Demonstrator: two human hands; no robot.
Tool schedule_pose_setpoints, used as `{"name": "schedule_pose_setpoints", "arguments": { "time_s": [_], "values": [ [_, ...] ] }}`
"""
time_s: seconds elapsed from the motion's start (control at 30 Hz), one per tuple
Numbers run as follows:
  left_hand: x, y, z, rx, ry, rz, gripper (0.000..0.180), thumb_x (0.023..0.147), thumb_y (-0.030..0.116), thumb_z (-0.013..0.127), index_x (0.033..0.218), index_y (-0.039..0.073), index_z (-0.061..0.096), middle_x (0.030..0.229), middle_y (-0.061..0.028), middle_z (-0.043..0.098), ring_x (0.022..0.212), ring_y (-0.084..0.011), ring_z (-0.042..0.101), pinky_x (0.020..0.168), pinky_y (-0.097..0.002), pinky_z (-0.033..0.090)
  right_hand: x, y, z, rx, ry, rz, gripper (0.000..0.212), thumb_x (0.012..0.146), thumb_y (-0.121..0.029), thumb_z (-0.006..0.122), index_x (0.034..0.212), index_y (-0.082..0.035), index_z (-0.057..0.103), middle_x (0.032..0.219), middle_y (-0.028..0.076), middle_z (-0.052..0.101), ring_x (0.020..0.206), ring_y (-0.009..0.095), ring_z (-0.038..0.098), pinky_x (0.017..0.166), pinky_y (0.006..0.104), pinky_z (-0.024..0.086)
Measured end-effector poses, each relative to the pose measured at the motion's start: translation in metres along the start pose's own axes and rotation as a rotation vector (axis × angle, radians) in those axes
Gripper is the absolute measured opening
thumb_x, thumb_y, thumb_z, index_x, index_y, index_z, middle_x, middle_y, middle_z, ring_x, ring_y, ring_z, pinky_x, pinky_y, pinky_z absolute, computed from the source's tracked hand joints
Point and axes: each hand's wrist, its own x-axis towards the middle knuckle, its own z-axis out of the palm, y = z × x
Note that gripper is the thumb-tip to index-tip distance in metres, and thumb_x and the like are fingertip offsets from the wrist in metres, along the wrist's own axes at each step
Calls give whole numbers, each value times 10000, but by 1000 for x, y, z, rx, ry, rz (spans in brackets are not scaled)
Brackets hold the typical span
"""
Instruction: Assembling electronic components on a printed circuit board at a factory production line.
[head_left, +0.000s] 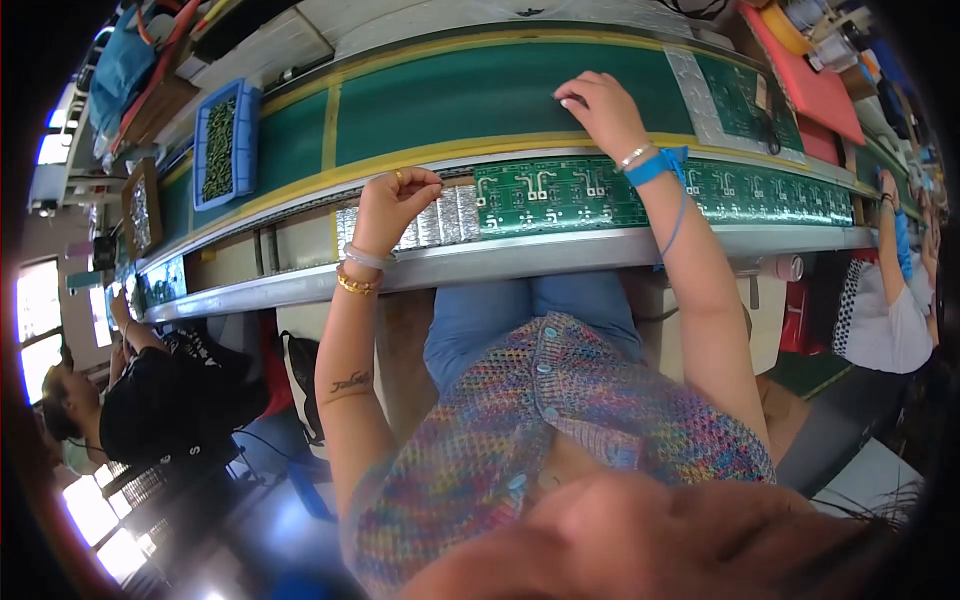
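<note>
My left hand (390, 212) is closed in a pinch, thumb against index finger, near the left end of a long row of green circuit boards (560, 198). Anything between those fingertips is too small to make out. Over the green belt, beyond the boards, my right hand (605, 112) is raised with its fingers curled together. A tiny dark spot shows at its fingertips, but I cannot tell what it is. A blue wrist strap (655, 167) with a cord is around my right wrist. Beside my left hand lie silvery foil-covered strips (455, 215) along the rail.
A blue bin (248, 140) of small dark-green parts stands on the belt (430, 105) at the left. A metal rail (420, 265) runs along the near edge. At the far right, a board (735, 100) lies near a red panel (800, 75). Other people work at both ends.
</note>
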Motion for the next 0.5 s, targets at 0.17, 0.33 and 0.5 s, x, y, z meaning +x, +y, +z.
{"name": "schedule_pose_setpoints", "arguments": {
  "time_s": [0.17, 0.33, 0.5],
  "values": [
    [11, 3, 29, 308, 63, 252, 96, 787, 54, 667, 867, 2, 656, 860, -76, 650, 749, -177, 644, 698, -271, 517, 4, 5, 13, -63, 60, -76, 83, 794, -121, 621, 861, -83, 652, 842, 41, 581, 825, 250, 539, 725, 353, 460],
    [20, 8, 49, 608, 67, 469, 73, 763, 49, 672, 820, 9, 650, 889, -86, 582, 727, -249, 616, 641, -321, 493, 1, -1, 11, -56, 3, -36, 65, 781, -107, 632, 818, -71, 594, 820, 38, 577, 821, 246, 542, 707, 353, 458],
    [19, 6, 57, 648, 35, 460, 52, 760, 44, 662, 803, 16, 651, 887, -91, 562, 730, -262, 603, 653, -350, 481, -4, -15, 4, 76, 34, 42, 56, 803, -85, 617, 852, -68, 597, 790, 49, 603, 762, 220, 589, 664, 327, 473]
  ]
}}
